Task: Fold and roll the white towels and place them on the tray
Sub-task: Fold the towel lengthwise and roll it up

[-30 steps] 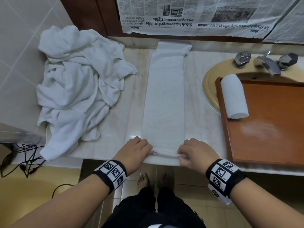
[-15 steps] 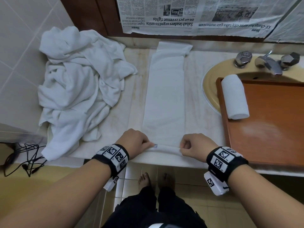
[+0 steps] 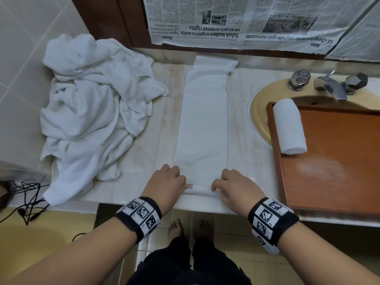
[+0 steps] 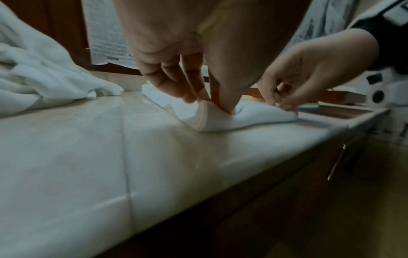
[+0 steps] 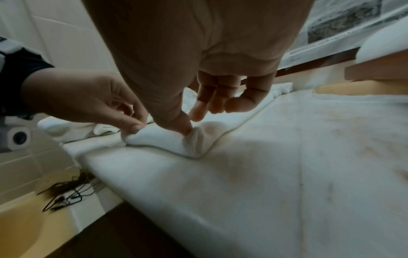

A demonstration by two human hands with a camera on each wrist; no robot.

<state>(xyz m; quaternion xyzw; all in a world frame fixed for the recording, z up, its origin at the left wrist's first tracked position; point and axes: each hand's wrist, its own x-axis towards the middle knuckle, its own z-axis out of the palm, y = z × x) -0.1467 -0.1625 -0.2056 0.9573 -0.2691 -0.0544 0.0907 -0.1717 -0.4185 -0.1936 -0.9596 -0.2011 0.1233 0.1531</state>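
Note:
A white towel [image 3: 203,124], folded into a long narrow strip, lies on the counter and runs away from me toward the wall. Its near end [image 4: 220,120] [image 5: 176,139] is turned over into a small tight roll. My left hand [image 3: 168,182] [image 4: 212,99] pinches the roll's left end between thumb and fingers. At the roll's right end my right hand [image 3: 232,186] [image 5: 189,122] pinches it the same way. A finished rolled towel [image 3: 289,126] lies at the left edge of the brown wooden tray [image 3: 339,161].
A heap of loose white towels [image 3: 92,112] fills the counter's left side. The tray rests over a yellow sink [image 3: 259,112] with metal taps [image 3: 329,85]. Newspaper [image 3: 246,21] covers the wall behind. Black cables [image 3: 24,202] lie on the floor at left.
Both hands have crept forward with the near end of the towel, which has gone from a flat edge to a small roll. The rest of the strip has not moved.

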